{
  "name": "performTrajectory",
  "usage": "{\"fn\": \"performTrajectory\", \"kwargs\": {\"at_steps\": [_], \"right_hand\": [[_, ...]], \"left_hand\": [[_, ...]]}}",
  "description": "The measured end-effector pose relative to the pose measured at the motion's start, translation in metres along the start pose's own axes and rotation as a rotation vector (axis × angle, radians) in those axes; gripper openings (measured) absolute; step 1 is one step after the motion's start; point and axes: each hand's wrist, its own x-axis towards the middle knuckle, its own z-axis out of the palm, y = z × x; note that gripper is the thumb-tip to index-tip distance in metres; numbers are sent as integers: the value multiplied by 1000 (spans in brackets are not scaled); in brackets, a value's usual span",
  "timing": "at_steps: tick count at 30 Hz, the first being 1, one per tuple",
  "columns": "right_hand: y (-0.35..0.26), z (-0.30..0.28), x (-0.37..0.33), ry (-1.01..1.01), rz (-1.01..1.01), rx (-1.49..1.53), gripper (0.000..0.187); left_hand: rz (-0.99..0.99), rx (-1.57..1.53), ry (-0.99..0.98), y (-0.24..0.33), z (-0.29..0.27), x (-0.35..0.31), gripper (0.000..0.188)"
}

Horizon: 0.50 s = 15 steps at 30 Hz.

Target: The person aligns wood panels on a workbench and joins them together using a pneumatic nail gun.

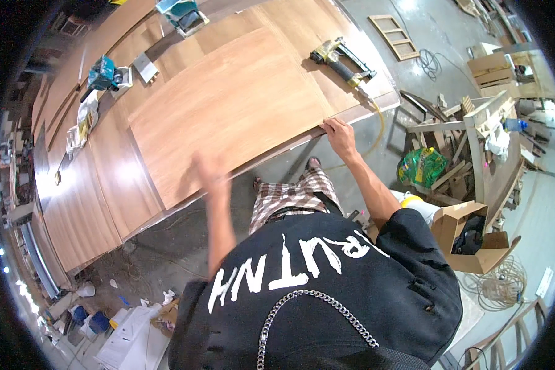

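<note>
Workshop tabletop, wood panel on top, right hand curled tight on panel's near edge, left hand over panel (blurred, can't tell openness or hold)

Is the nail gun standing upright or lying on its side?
On its side: seen from above, the nail gun shows its handle and magazine in profile, with a gap between them.

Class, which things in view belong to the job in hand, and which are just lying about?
Likely in the job:
wooden panel
perhaps the nail gun nearby

Apparently just lying about:
wooden frame
green bag
open cardboard box
</note>
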Motion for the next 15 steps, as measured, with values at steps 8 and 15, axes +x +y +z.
{"fn": "performTrajectory", "kwargs": {"at_steps": [8, 15], "right_hand": [[17, 6, -2, -12, -85, 86, 10], [63, -35, 96, 78, -182, -4, 26]], "left_hand": [[517, 693, -183, 128, 215, -16, 53], [518, 776, -257, 134, 219, -13, 52]]}}
